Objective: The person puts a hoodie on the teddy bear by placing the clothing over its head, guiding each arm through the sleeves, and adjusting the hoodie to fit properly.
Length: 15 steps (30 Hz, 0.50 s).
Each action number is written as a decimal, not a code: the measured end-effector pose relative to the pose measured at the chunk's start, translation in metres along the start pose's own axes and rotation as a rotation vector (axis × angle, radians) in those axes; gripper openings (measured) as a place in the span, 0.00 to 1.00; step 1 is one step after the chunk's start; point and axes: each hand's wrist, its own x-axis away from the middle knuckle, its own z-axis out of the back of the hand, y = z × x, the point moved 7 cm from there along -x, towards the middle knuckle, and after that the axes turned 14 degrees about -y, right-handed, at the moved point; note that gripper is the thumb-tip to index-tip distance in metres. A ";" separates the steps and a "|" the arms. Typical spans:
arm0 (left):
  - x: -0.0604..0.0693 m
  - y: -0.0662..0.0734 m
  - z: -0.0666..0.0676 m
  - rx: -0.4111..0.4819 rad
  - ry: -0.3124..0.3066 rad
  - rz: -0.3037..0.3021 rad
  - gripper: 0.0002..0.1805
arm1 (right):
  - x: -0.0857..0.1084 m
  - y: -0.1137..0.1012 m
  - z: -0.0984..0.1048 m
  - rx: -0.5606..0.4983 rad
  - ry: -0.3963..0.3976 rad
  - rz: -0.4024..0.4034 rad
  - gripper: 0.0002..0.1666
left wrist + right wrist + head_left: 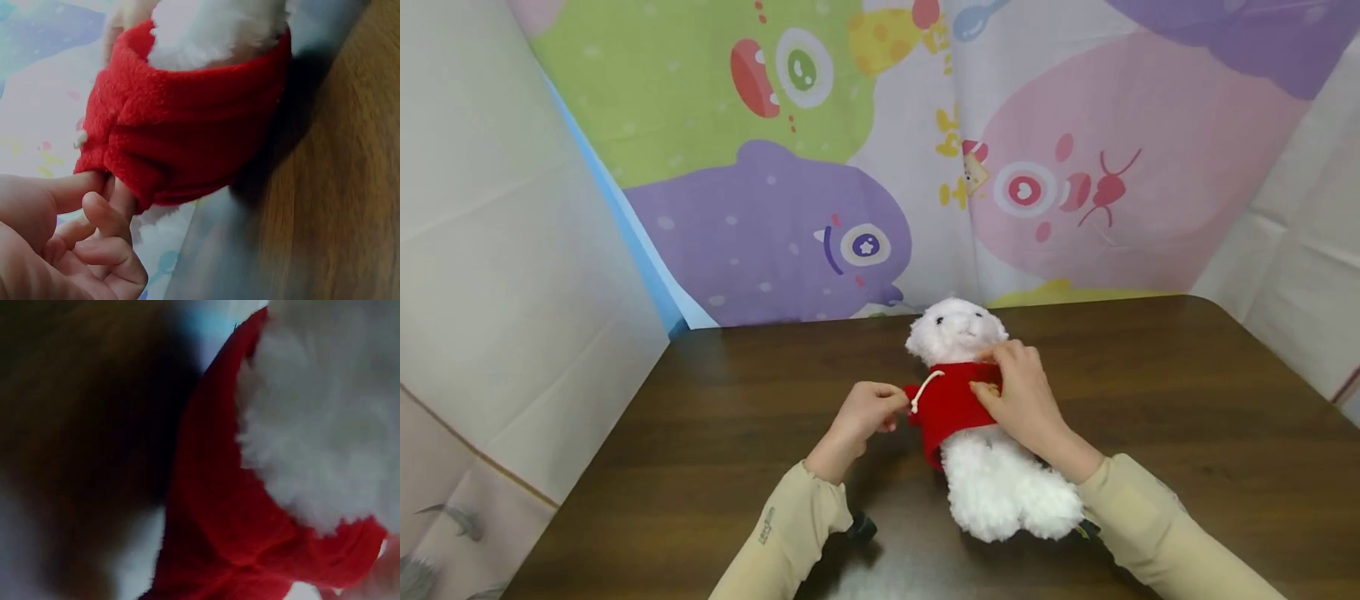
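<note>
A white fluffy plush toy (957,329) lies on its back on the table, its head toward the far edge. It wears a red hooded top (951,408) with a cream drawstring (927,390) hanging at the chest. My left hand (867,410) pinches the end of the small sleeve on the left; in the left wrist view, thumb and fingers are at the red cloth (187,131). On the other side, my right hand (1030,400) grips the top around the shoulder, thumb on the chest. The right wrist view is dark and blurred, showing red cloth (212,506) and white fur (319,425).
The dark wooden table (760,375) extends to both sides of the toy. Behind its far edge hangs a cartoon-printed cloth (760,225), with pale panels (512,250) at the sides. A small black object (862,527) is by the left cuff.
</note>
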 end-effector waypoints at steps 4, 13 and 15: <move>-0.001 -0.001 -0.002 0.033 0.000 0.005 0.10 | -0.004 -0.024 -0.014 0.026 -0.153 0.206 0.11; 0.001 -0.004 -0.007 0.028 -0.067 0.030 0.11 | -0.006 -0.040 -0.028 0.146 -0.229 0.202 0.14; 0.001 -0.006 -0.009 -0.005 -0.093 0.039 0.13 | -0.004 -0.042 -0.031 0.170 -0.170 0.188 0.12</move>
